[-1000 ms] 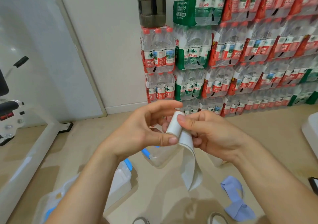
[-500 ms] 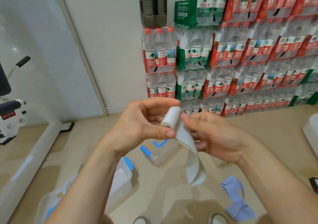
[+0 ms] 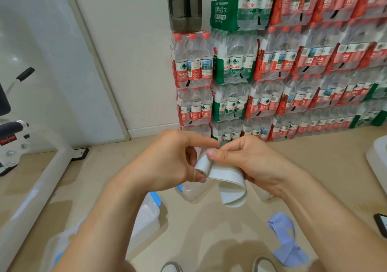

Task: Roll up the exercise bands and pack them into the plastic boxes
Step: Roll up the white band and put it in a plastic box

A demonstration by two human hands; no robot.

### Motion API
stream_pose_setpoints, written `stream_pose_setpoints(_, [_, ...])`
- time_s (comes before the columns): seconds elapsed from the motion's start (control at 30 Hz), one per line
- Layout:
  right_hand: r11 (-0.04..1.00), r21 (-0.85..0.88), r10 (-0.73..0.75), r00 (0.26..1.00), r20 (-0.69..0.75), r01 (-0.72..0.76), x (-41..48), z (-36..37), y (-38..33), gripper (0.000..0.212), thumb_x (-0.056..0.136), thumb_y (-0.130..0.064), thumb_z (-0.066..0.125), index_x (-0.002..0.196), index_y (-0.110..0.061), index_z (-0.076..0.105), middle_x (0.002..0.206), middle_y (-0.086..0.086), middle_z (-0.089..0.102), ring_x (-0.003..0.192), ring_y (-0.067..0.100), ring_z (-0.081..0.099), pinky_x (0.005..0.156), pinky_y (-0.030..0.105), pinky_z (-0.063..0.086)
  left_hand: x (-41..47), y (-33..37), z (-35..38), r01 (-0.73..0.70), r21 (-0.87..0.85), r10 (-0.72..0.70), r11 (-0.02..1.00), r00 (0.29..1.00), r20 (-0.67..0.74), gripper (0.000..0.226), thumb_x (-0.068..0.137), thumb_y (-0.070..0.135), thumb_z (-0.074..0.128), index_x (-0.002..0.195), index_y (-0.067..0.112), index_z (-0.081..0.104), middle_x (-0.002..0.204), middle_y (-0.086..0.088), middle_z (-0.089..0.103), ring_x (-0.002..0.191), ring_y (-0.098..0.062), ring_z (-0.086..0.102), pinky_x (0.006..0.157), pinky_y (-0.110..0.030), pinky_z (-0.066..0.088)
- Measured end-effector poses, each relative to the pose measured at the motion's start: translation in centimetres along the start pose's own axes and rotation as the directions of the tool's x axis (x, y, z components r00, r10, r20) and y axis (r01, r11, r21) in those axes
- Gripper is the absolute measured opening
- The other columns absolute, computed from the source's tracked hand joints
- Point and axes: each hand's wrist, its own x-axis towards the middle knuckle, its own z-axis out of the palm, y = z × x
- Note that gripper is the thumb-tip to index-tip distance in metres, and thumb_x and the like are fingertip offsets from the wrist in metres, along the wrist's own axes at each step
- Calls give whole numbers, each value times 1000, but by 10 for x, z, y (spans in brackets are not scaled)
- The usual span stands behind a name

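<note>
Left hand (image 3: 167, 158) and right hand (image 3: 253, 163) pinch a smooth, half-rolled white band (image 3: 230, 176); lilac band (image 3: 287, 242) on floor (image 3: 209, 230), 5 o'clock.

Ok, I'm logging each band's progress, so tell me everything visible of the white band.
The white band is a flat, matte, rubbery-looking strip, plain and unmarked. One end is wound into a tight roll, held in the air between both hands: the left hand grips the roll's end, the right hand presses its thumb on top. The unrolled rest droops below in a short loop, hanging free.
</note>
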Motion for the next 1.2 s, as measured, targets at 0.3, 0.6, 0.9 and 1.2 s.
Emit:
stream_pose_setpoints(0.3, [979,205,-22,999,28,16,4,0,7,33,81,-31,70,90,1,75,99,33,66,85,35,53,76,42,37,2,-6,2,-28,-284,30,959,1000,2,70,66,3,83,124,36,59,110,2,65,77,-16,54,76,-26,52])
stream_pose_setpoints(0.6, [899,432,-122,990,71,80,7,1,7,53,62,-40,83,93,2,72,110,34,43,98,40,29,82,46,13,8,0,12,-128,-713,103,689,992,-79,59,53,8,89,106,26,71,102,0,72,92,-25,63,81,-32,56])
stream_pose_setpoints(0.9, [994,95,-73,984,162,58,-4,-11,0,29,81,-31,64,85,-3,72,63,6,61,51,10,53,48,18,37,-3,-2,-3,-79,-578,45,812,996,-73,54,50,2,82,99,23,74,82,-9,72,73,-26,59,67,-28,57])
stream_pose_setpoints(1.2, [994,-109,6,992,124,8,-7,-19,3,6,82,-16,70,83,-14,76,76,7,74,62,13,68,55,24,54,-5,-1,-7,8,-268,-7,963,1000,3,60,55,-4,87,100,34,72,61,2,58,59,-13,53,61,-24,49])
